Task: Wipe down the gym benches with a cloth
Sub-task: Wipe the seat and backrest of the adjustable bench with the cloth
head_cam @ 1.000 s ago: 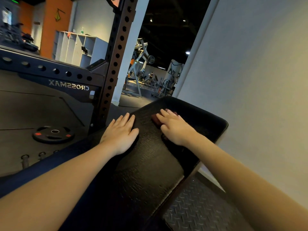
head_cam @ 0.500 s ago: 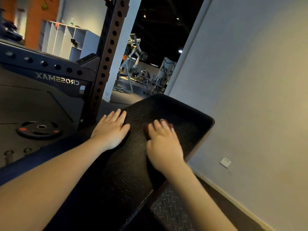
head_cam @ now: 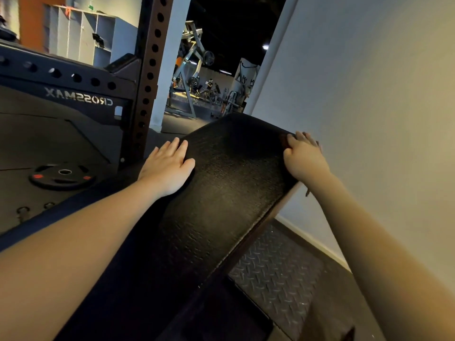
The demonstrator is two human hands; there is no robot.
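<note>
A black textured bench pad [head_cam: 229, 183] runs away from me, tilted, with its far end near the wall. My left hand [head_cam: 170, 166] lies flat on the pad's left edge, fingers straight. At the far right corner my right hand [head_cam: 302, 157] presses a dark red cloth [head_cam: 283, 142] against the pad's right edge. The fingers reach over that edge. Most of the cloth is hidden under the palm; only a small patch shows beside the thumb.
A pale wall [head_cam: 369, 119] stands close on the right of the bench. A perforated rack upright [head_cam: 147, 77] and a CROSSMAX crossbeam [head_cam: 78, 98] stand left. A black weight plate [head_cam: 64, 174] lies on the floor, and a diamond-plate step [head_cam: 275, 274] sits under the bench.
My right hand slid the cloth from the middle of the pad out to its far right edge. The left hand stayed flat on the left edge.
</note>
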